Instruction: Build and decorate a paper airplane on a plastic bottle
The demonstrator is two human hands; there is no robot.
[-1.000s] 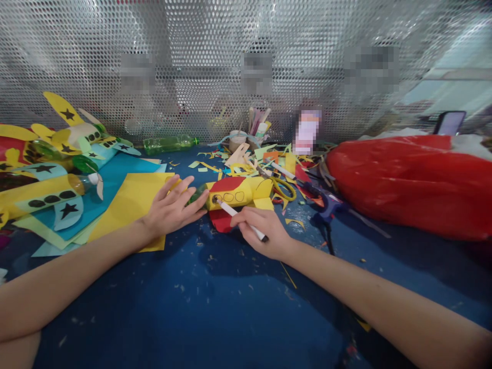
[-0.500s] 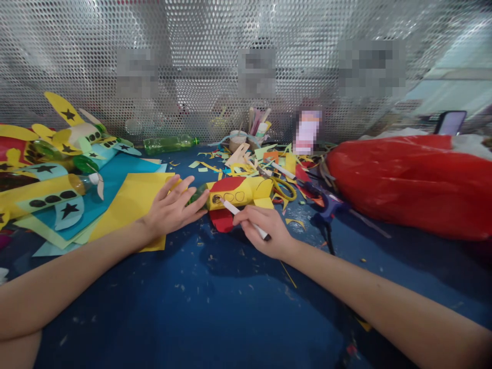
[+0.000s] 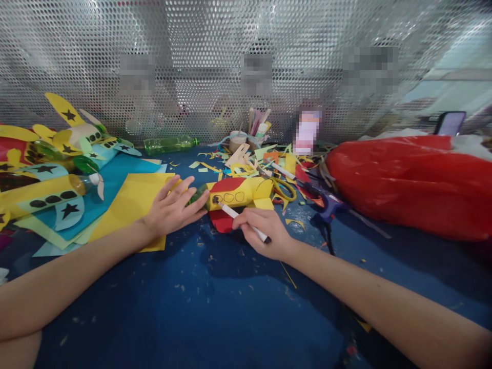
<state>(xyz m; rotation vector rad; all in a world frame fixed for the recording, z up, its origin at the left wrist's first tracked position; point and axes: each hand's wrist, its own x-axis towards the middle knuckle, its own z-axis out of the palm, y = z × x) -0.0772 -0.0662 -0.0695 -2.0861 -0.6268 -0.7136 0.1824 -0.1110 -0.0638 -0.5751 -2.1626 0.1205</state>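
A bottle plane [image 3: 230, 193] wrapped in yellow paper, with red paper parts, lies in the middle of the blue table. Ovals are drawn in a row along its side, and the leftmost is mostly dark. My right hand [image 3: 265, 231] grips a white marker [image 3: 242, 218] with a black end, its tip at that leftmost oval. Fingers spread, my left hand [image 3: 175, 207] rests by the plane's green bottle neck, its fingertips at the near end, partly over a yellow sheet [image 3: 130, 200].
Several paper-covered bottle planes [image 3: 54, 197] stand at the left on coloured sheets. Behind are a green bottle [image 3: 169, 145], paper scraps and yellow-handled scissors [image 3: 286, 189]. A purple glue gun [image 3: 330, 206] and a large red bag [image 3: 407, 179] lie to the right.
The marker's tip has shifted slightly left and down at the leftmost oval, which looks darker. My left hand has stayed in place.
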